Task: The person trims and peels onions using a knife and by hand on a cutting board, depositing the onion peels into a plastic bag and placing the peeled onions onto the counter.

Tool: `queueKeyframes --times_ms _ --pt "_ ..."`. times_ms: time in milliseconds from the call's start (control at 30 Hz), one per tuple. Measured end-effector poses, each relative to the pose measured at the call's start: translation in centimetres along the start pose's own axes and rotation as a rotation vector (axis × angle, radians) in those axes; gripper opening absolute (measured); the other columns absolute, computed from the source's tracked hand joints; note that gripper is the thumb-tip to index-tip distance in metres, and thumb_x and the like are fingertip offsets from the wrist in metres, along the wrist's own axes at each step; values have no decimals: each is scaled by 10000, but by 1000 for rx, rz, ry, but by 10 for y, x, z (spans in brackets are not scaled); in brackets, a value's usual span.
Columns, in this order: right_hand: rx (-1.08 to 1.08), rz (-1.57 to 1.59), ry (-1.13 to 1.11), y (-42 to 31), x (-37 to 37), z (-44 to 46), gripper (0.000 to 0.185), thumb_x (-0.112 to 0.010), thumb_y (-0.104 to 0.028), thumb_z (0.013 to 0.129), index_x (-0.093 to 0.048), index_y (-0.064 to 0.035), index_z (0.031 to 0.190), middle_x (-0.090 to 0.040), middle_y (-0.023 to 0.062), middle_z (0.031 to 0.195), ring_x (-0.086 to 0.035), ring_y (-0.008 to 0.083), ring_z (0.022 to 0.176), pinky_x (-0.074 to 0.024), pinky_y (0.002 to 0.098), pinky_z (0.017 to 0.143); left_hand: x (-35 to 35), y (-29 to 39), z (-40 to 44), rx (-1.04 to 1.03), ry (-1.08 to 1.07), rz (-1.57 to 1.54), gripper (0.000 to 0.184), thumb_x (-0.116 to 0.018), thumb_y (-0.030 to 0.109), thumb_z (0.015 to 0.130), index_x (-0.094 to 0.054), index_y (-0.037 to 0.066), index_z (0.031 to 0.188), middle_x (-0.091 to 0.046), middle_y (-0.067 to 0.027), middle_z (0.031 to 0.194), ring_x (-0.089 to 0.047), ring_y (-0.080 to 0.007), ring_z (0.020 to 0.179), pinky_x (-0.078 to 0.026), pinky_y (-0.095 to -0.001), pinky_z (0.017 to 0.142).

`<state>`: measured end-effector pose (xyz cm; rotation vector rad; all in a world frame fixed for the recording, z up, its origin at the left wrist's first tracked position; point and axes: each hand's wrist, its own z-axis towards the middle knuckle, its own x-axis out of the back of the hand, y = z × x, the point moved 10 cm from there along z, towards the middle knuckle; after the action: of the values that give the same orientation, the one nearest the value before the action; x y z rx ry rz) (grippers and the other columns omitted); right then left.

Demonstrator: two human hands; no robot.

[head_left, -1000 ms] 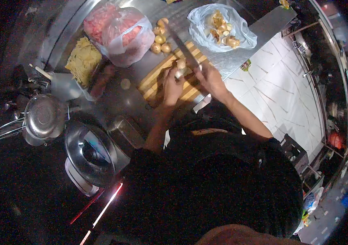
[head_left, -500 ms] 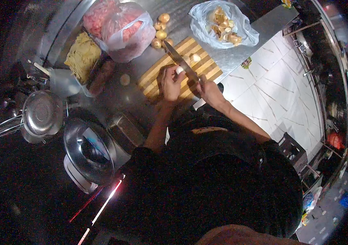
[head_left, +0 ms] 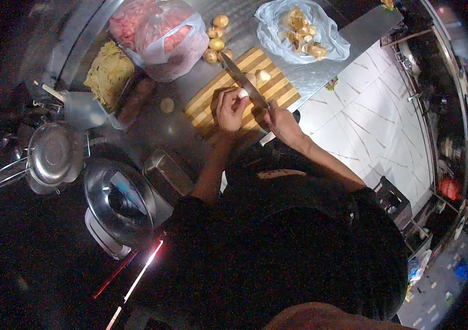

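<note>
On the striped wooden cutting board (head_left: 205, 109), my left hand (head_left: 230, 113) is closed, its fingertips pinching a small white piece of peeled onion (head_left: 243, 93). My right hand (head_left: 284, 126) is wrapped round the handle of a large kitchen knife (head_left: 239, 72). The blade runs across the board toward the far left, close beside the white piece; whether it touches cannot be made out. Peeled onion pieces (head_left: 264, 76) lie past the blade. Beyond the board's far edge sit several unpeeled onions (head_left: 216, 44).
A plastic bag of onion skins (head_left: 330, 47) lies at the far right. Bagged pink minced meat (head_left: 176, 47) and a container of pale sliced food (head_left: 107, 74) stand far left. Nearer are a strainer (head_left: 55, 157), a steel bowl (head_left: 104, 192) and a metal tray (head_left: 170, 173). Tiled floor (head_left: 355, 121) lies right.
Both hands, the knife and the white piece stay almost where they were. The left fingers have shifted slightly around the piece, and the whole view has moved a little.
</note>
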<state>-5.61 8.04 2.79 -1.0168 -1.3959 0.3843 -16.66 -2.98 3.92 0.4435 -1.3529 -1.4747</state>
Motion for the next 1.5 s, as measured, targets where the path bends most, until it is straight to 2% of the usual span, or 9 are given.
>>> queueKeyframes --times_ms 233,433,833,1033,1133,1267,1367,1400,1500 --pt "-5 -8 -9 -3 -2 3 176 -521 -106 861 -422 12 946 -544 270 662 -555 458 641 -426 496 542 -3 4 0 -74 -35 85 239 -687 97 796 -581 14 994 -536 -118 921 -597 -221 792 -506 -319 597" --pt "29 51 3 2 -13 16 261 -519 -193 872 -430 27 983 -575 295 712 -578 474 703 -460 538 601 -3 -4 -3 -77 7 137 236 -735 55 733 -591 11 915 -584 -103 898 -622 -223 761 -531 -312 686" --pt "-157 131 -46 30 -24 13 301 -480 -221 881 -451 -5 1089 -594 296 882 -573 459 877 -461 521 739 0 -3 -2 -110 73 87 241 -722 117 760 -544 9 882 -544 -124 868 -588 -233 678 -494 -310 557" --pt "-206 53 -165 25 -29 0 326 -493 -235 869 -439 -14 1102 -599 289 872 -584 460 841 -465 531 728 1 -6 -2 -68 70 146 274 -751 151 729 -529 25 829 -524 -121 829 -575 -239 646 -487 -314 544" --pt "-185 19 -194 24 -29 -14 359 -510 -232 857 -429 -3 1122 -600 296 844 -590 457 821 -467 542 708 1 -10 -5 -190 92 241 341 -778 124 684 -534 37 904 -563 -115 860 -602 -217 683 -529 -313 586" --pt "-185 -127 -192 24 -26 -5 326 -515 -265 865 -448 -15 1062 -612 272 813 -590 457 765 -471 516 664 2 -10 -7 -56 91 73 331 -727 63 702 -518 41 958 -563 -118 875 -593 -222 738 -504 -309 644" --pt "-189 -324 -218 26 -25 -2 307 -510 -251 866 -434 -32 1067 -609 266 771 -594 451 720 -470 526 632 14 -27 -12 36 262 274 310 -645 18 735 -510 38 1013 -575 -110 919 -583 -222 769 -483 -306 697" --pt "-146 -391 -198 30 -25 0 281 -494 -241 873 -439 -42 1065 -605 260 731 -595 445 688 -464 533 610 17 -52 -15 163 281 197 329 -592 9 714 -522 21 1035 -569 -174 937 -568 -332 864 -459 -404 749" --pt "-87 -402 -217 20 -12 -1 280 -495 -240 878 -435 -30 1054 -605 256 718 -605 424 680 -466 523 589 65 -64 1 169 493 -84 286 -574 -10 735 -517 1 1014 -555 -159 973 -568 -280 898 -457 -369 778"
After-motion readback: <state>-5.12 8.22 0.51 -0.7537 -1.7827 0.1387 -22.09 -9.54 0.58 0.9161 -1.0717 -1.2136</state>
